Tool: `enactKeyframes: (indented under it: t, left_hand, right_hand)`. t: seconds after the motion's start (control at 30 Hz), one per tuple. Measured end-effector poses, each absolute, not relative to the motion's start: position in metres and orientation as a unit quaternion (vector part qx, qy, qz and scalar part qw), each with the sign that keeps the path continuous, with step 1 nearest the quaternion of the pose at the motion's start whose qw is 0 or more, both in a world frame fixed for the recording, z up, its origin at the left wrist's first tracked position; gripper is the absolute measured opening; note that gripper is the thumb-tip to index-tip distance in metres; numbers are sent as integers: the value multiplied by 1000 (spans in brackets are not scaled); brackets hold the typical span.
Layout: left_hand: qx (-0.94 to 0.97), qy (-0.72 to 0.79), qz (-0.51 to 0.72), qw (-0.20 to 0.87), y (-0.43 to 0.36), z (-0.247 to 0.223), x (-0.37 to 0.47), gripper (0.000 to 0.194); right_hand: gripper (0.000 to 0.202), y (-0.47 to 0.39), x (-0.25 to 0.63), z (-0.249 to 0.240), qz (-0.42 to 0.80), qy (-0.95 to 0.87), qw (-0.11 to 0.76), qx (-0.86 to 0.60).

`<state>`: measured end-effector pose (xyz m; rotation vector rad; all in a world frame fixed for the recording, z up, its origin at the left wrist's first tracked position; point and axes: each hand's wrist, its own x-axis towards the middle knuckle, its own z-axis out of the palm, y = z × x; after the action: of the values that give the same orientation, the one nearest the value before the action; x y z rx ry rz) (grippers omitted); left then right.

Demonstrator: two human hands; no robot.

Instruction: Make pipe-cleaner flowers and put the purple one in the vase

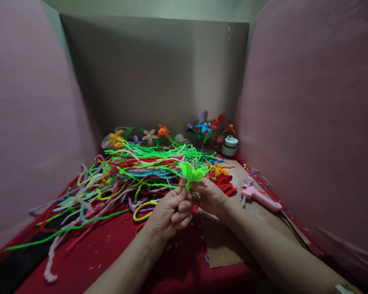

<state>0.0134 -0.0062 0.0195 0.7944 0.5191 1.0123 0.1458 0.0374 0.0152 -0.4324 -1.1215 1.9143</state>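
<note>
A bright green pipe-cleaner flower (191,172) stands upright between my hands, its petals spreading above the fingertips. My left hand (176,208) pinches it low on the left side, fingers curled. From the right, my right hand (210,194) grips its base with thumb and fingers closed; part of that grip is hidden. Just behind the flower lies a large heap of pipe cleaners (147,161) in green, pink, red, blue and white. Scissors with a yellow handle (140,211) rest beside my left hand, partly covered.
A pink glue gun (260,198) lies on a cardboard sheet (223,245) at the right, its cord trailing forward. Red pipe-cleaner pieces (224,184) sit near my right hand. Finished flowers (205,127) and a lidded jar (230,146) stand at the back. Pink side walls (319,102) enclose the table.
</note>
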Motion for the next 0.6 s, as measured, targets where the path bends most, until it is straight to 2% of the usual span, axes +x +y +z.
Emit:
enactKeyframes:
  t: [0.1, 0.17, 0.27, 0.37, 0.43, 0.5, 0.6]
  left_hand:
    - [376, 234, 454, 773, -5, 21, 15, 16]
    - [441, 286, 455, 719, -2, 25, 15, 22]
    - [579, 427, 484, 498, 3, 30, 15, 23]
    - [666, 492, 501, 252, 6, 31, 17, 11]
    - [689, 495, 502, 168, 8, 31, 19, 8]
    - [690, 496, 500, 168, 13, 33, 21, 14]
    - [663, 467, 506, 295, 25, 39, 20, 16]
  right_hand:
    - [23, 36, 145, 16, 768, -442, 432, -165]
    - [21, 39, 145, 15, 751, -433, 466, -180]
    - [19, 44, 144, 12, 714, -414, 520, -221]
    - [18, 45, 143, 13, 683, -414, 551, -244]
    - [16, 44, 143, 15, 662, -423, 564, -256]
    - [16, 44, 144, 18, 644, -434, 573, -261]
    - [18, 50, 148, 23, 623, -467, 574, -253]
